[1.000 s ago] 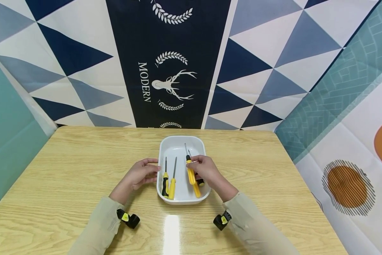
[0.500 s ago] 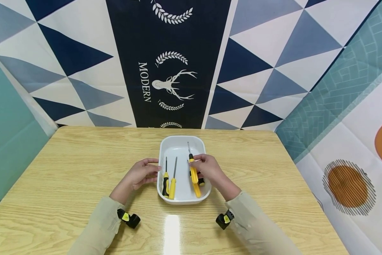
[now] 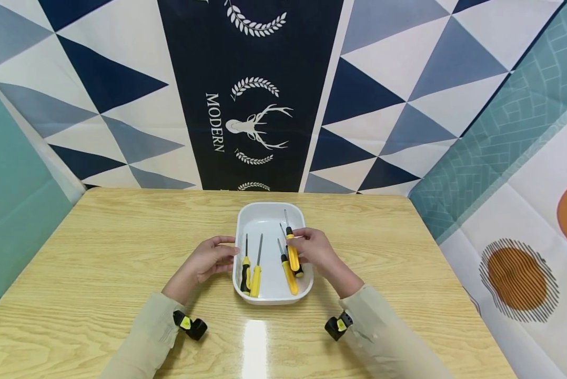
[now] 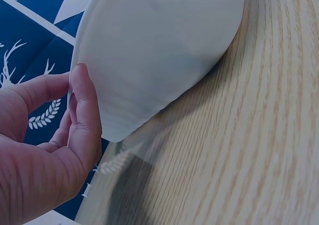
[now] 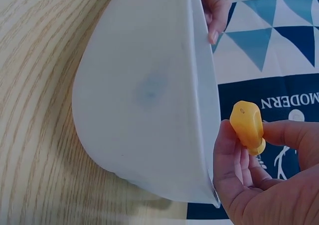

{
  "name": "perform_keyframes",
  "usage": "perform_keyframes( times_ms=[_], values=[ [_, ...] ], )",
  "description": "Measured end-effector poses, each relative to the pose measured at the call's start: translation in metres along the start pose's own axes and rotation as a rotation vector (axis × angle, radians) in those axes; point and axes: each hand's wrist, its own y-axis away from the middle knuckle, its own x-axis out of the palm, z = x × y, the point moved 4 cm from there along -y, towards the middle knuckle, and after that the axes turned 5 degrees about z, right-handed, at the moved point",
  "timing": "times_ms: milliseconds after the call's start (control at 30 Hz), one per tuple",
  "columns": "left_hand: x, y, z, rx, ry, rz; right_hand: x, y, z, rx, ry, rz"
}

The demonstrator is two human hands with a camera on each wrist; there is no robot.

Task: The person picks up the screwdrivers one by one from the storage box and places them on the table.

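Note:
My left hand (image 3: 212,258) grips the left rim of a white rectangular tub (image 3: 269,287); in the left wrist view, thumb and finger meet at that rim. Over the tub's right side, my right hand (image 3: 315,250) pinches a screwdriver (image 3: 293,255) by its yellow handle, shaft pointing away from me. The right wrist view shows that handle's butt (image 5: 246,120) between thumb and fingers, just beyond the rim. Beneath it lie another yellow-handled screwdriver (image 3: 290,273) and a dark-handled one (image 3: 300,271), mostly hidden. At the tub's left are a black-and-yellow screwdriver (image 3: 245,276) and a yellow one (image 3: 255,279).
The tub stands on a wood-grain table (image 3: 122,231), near its far edge. Behind the table hangs a patterned cloth (image 3: 250,105) with triangles and a deer head. Black wrist cameras (image 3: 195,328) are strapped over both sleeves.
My right hand has shifted a little to the right with the screwdriver, uncovering the yellow-handled one below it. The left hand and the tub have stayed in place.

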Motion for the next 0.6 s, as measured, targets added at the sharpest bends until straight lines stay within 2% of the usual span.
perform_keyframes(
  times_ms=[600],
  values=[
    [-0.0016, -0.0003, 0.0012, 0.0, -0.007, 0.007, -0.0084, 0.0028, 0.0039, -0.029, 0.007, -0.018]
  ],
)
